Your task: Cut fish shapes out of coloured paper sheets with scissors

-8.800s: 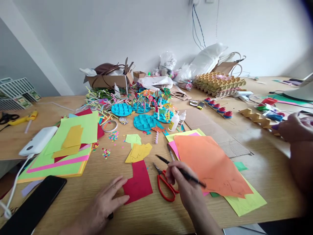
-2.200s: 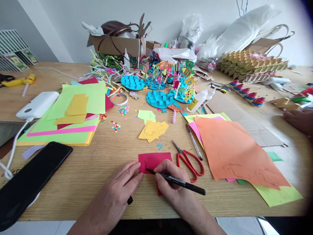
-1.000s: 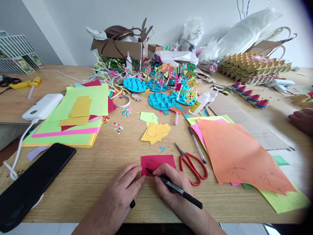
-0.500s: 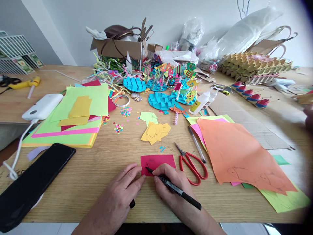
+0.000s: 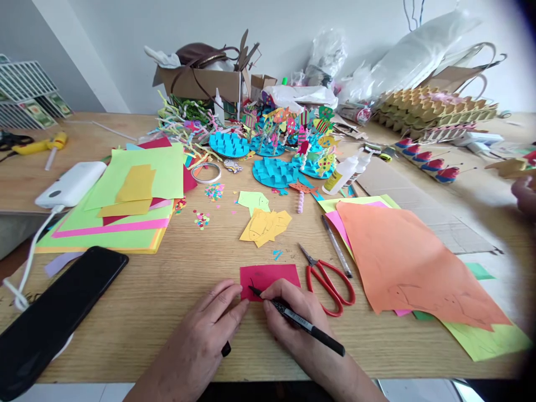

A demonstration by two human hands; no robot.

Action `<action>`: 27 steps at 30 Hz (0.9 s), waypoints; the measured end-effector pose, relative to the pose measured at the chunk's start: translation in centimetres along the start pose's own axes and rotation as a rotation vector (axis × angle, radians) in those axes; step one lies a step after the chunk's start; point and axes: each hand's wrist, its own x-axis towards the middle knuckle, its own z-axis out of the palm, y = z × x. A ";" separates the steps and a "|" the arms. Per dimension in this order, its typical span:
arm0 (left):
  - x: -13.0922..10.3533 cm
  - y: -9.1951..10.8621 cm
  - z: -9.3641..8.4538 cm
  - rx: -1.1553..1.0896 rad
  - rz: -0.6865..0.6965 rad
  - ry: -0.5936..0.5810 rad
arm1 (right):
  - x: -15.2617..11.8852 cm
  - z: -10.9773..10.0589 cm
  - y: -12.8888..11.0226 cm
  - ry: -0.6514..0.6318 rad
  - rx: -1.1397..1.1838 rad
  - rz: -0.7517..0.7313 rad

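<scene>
Red paper [image 5: 268,273] lies between the two hands on the wooden worktop [image 5: 167,312] in the head view, close to its near edge. Nearly nine seconds ago it stretched away from the person and touched the yellow paper pieces [image 5: 266,226]; now it is turned, its broad edge facing away, and lies apart from them, with small blue scraps [image 5: 277,255] in the gap. Back then the black pen [image 5: 318,335] was raised over the red-handled scissors [image 5: 330,287]; now its tip is down on the paper beside a dark curved line. Against half a second ago, pen and paper look much the same, while more of a co-worker's hand [image 5: 526,195] shows at the right edge. The right hand [image 5: 299,321] pinches the pen and covers the paper's near right part. The left hand [image 5: 205,332] rests its fingertips narrowly spaced at the paper's left edge; a small black piece [image 5: 226,349] pokes out beneath it, and whether the fingers grip that cannot be told. The scissors lie just right of the paper.
</scene>
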 end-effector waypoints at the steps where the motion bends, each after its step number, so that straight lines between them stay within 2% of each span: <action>1: 0.0 0.0 0.0 -0.004 -0.002 -0.004 | 0.0 0.0 0.0 -0.003 0.001 -0.004; 13: -0.4 -0.4 0.1 -0.018 -0.012 -0.039 | 0.0 0.0 0.2 -0.017 0.009 -0.024; 21: 0.0 -0.1 -0.1 -0.026 -0.003 0.030 | 0.0 0.1 0.2 -0.010 0.015 -0.018; 27: -0.3 -0.3 0.2 -0.024 -0.011 0.014 | 0.1 0.0 0.2 -0.020 0.009 -0.011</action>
